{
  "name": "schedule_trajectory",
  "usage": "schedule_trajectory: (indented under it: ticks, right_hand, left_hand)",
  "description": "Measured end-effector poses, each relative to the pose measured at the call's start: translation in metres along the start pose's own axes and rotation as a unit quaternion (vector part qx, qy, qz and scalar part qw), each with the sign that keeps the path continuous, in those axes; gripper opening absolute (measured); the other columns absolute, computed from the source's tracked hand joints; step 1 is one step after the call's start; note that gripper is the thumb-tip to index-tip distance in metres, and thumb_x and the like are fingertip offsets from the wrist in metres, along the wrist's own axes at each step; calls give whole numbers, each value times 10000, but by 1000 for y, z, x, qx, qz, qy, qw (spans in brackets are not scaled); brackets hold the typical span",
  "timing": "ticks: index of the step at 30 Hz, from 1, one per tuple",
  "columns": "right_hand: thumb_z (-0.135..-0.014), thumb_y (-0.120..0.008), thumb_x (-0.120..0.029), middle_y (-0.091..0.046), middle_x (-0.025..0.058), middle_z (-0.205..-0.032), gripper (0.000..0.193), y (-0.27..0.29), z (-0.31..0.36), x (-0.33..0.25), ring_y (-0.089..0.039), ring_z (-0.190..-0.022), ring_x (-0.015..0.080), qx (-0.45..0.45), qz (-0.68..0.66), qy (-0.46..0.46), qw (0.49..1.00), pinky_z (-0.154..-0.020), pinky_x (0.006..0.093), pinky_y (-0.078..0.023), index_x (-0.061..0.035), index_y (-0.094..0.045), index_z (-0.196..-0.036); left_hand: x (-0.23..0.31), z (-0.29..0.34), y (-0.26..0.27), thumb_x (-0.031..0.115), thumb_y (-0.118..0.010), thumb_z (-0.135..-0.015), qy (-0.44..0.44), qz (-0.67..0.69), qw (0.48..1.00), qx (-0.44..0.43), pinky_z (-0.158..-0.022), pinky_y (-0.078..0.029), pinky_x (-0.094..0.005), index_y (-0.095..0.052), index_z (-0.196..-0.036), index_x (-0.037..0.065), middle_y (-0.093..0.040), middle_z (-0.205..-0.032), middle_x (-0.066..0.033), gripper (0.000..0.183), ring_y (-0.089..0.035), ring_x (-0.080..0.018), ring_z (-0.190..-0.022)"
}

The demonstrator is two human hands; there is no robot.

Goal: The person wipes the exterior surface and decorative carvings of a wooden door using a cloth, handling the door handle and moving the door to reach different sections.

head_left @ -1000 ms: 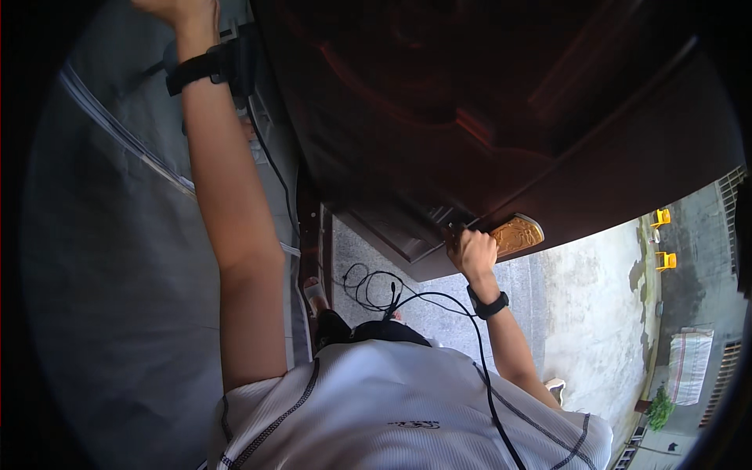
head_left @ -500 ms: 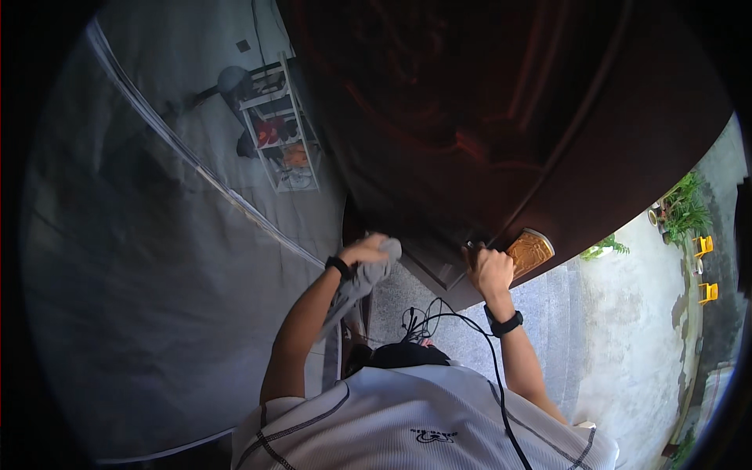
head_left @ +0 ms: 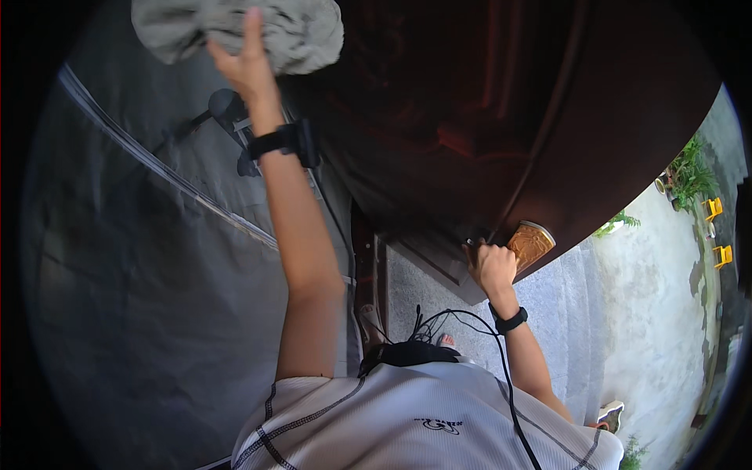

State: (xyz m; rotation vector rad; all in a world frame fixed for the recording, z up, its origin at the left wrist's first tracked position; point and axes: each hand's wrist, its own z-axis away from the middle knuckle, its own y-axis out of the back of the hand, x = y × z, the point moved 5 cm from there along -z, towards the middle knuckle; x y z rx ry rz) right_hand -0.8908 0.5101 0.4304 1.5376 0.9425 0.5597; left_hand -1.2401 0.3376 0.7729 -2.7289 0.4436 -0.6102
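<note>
My left hand (head_left: 249, 70) is raised high at the upper left with a bunched grey cloth (head_left: 305, 35) in it. Its thumb and fingers lie spread over the near side of the cloth, beside the edge of a dark red-brown door (head_left: 439, 180) with raised moulding. Low on that door, my right hand (head_left: 496, 270) is closed around a dark door handle (head_left: 471, 244), whose far part is mostly hidden by the fingers. A gold embossed plate (head_left: 533, 244) sits just right of this hand. Each wrist wears a black band.
To the left spreads a grey floor (head_left: 157, 313), crossed by a pale curved strip (head_left: 168, 172). My left arm partly covers a white shelf unit (head_left: 244, 129). Black cables (head_left: 454, 313) hang at my front. Yellow chairs (head_left: 722, 255) and green plants (head_left: 689, 174) stand outside at right.
My left hand has swung up and away with the grey cloth, from beside the door's lower corner to the upper left. My right hand has stayed on the handle.
</note>
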Motion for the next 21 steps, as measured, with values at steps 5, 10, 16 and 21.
schedule_trajectory:
  ticks: [5, 10, 16, 21]
  right_hand:
    - [-911, -597, -448, -660, 177, -625, 427, -5, 3, -2, -676, -586, 343, -1, 4, 0, 1000, -553, 430, -542, -37, -711, -884]
    - [-911, -595, -453, -654, 176, -614, 428, 3, 3, -1, -674, -580, 344, 2, 15, 3, 1000, -550, 427, -541, -43, -714, -879]
    - [-911, -590, -443, -673, 178, -655, 409, 3, -4, -4, -687, -619, 353, -13, 27, -14, 999, -589, 442, -553, -58, -695, -821]
    - [-902, -601, -466, -680, 185, -668, 418, 6, -2, -4, -693, -633, 365, -36, 50, -34, 998, -600, 452, -563, -67, -703, -834]
  left_hand:
    - [-76, 146, -33, 117, -776, -835, 124, 75, 989, 12, -1090, -355, -317, -368, -1450, -5, -498, -1401, -102, 747, -487, -200, -1274]
    - [-32, 59, -61, 258, -851, -767, -47, -135, 989, -24, -725, -464, -283, -645, -887, 0, -637, -834, -8, 351, -557, -117, -763]
    - [-58, 116, -38, 200, -812, -799, -18, -148, 987, 54, -770, -458, -346, -592, -834, -49, -624, -857, -78, 335, -550, -167, -819]
    - [-4, 279, -18, 165, -824, -688, -98, -203, 952, -205, -859, -491, -436, -565, -723, 21, -608, -961, -151, 299, -618, -323, -957]
